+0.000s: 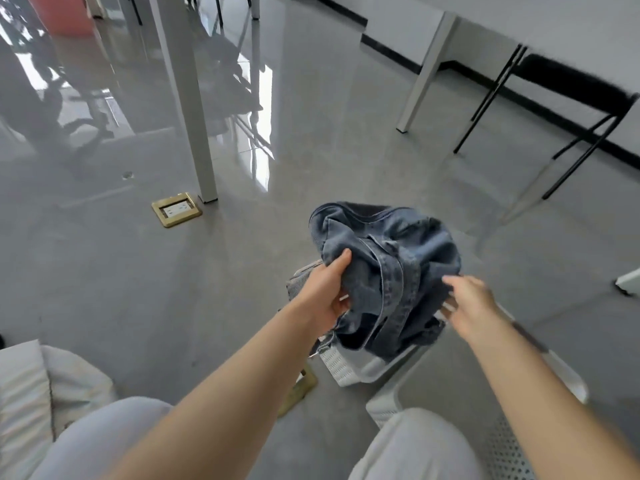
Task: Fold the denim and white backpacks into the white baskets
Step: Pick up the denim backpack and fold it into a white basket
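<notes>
Glossy grey floor [242,271], open far and left. Left hand [325,292] gripping denim backpack [391,268] above white basket [349,367]. Right hand [471,303] at backpack's right edge, fingers extended, loose.

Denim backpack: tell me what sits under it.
A white basket with perforated walls sits directly under the denim backpack, which the left hand grips while the right hand touches it. The denim covers the basket's inside, so its contents cannot be seen.

denim backpack [388,268] – crumpled, seemingly over white basket [349,367]
</notes>
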{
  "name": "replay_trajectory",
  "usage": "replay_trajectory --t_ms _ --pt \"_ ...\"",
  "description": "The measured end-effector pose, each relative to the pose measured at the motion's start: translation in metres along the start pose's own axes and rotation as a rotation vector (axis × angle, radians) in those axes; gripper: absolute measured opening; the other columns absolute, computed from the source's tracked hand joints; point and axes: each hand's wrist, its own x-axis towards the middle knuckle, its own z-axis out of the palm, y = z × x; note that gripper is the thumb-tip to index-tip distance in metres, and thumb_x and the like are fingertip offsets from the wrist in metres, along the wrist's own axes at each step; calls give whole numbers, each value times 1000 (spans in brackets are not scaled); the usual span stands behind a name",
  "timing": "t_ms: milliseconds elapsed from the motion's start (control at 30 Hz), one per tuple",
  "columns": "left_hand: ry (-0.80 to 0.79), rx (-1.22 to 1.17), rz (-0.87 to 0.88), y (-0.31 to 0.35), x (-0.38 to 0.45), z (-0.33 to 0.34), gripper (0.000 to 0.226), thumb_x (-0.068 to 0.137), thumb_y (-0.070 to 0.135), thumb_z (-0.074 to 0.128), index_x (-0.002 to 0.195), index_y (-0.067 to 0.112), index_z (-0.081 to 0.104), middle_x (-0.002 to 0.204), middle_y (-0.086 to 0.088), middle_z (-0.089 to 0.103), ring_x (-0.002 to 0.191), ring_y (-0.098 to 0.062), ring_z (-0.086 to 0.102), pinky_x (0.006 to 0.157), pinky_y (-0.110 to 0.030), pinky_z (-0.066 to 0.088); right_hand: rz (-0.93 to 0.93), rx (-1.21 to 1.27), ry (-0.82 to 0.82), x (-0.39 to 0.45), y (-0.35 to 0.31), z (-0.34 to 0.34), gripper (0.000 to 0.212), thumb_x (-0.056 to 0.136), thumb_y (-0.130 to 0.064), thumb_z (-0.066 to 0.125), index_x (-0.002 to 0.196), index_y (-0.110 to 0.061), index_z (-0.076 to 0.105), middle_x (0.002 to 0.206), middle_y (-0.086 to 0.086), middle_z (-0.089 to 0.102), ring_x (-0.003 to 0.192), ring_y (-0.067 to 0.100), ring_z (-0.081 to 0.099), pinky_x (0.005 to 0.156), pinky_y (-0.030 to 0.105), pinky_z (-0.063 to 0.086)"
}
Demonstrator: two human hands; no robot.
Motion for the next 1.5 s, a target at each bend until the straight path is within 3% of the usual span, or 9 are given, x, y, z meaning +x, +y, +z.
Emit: replay_trajectory --t_ms 267,400,500,633,800,967,1100,1267,1500 --pt "-57 397 189 -34 -18 35 21 93 23 58 100 7 69 105 -15 74 97 -28 70 93 -42 54 -106 -317 -329 -42 -36 33 32 82 -48 66 92 -17 63 83 3 67 79 25 65 67 35 53" --pt "-70 952 446 -46 -20 48 32 91 25 53 113 6 64 114 -16 69 107 -34 62 95 -45 48 -135 -753 -378 -33 -35 55 110 33 -69 82 127 -20 53 126 5 63 108 29 63 95 47 51" --pt "-116 1159 489 -51 -25 52 27 91 17 53 113 2 60 113 -18 66 106 -36 60 91 -46 47 -194 -929 -216 -25 -23 55 72 58 -39 80 119 -8 60 114 16 67 101 34 63 92 43 53" --pt "-283 802 269 -46 -32 20 31 87 12 64 116 18 67 100 -8 73 72 -13 63 72 -28 53 -179 -403 -68 -9 -31 37 20 85 -13 65 96 3 62 103 15 66 88 29 62 83 38 52" --pt "491 1124 340 -45 -6 -48 63 78 9 59 137 28 48 143 -7 41 126 -33 38 105 -39 36 -42 160 -169 -33 -44 4 10 89 -10 56 90 -5 64 100 15 69 91 33 66 84 47 53" --pt "196 1148 130 -50 15 -41 80 65 43 68 139 25 43 141 -13 44 131 -30 41 107 -35 39 -68 415 -197 -66 -66 -7 14 91 -11 51 89 -7 64 95 12 69 86 30 65 74 46 51" --pt "170 988 228 -47 18 -10 33 73 20 75 95 16 51 97 -3 59 90 -22 54 74 -31 44 -137 527 -217 -81 -92 -11 17 93 -14 48 92 -7 63 82 11 75 78 28 68 70 46 54" --pt "256 828 443 -57 37 20 22 81 17 66 94 11 50 100 -8 64 91 -27 57 76 -37 45 -212 614 -228 -79 -99 -18 23 92 -13 45 105 -8 64 98 14 76 94 32 68 79 49 54" --pt "289 1643 513 -93 58 -18 17 86 7 51 101 12 57 112 -9 64 107 -31 51 99 -39 36 -53 641 -167 -52 -34 -22 47 84 -13 50 130 -4 55 126 21 62 113 40 58 101 55 41"
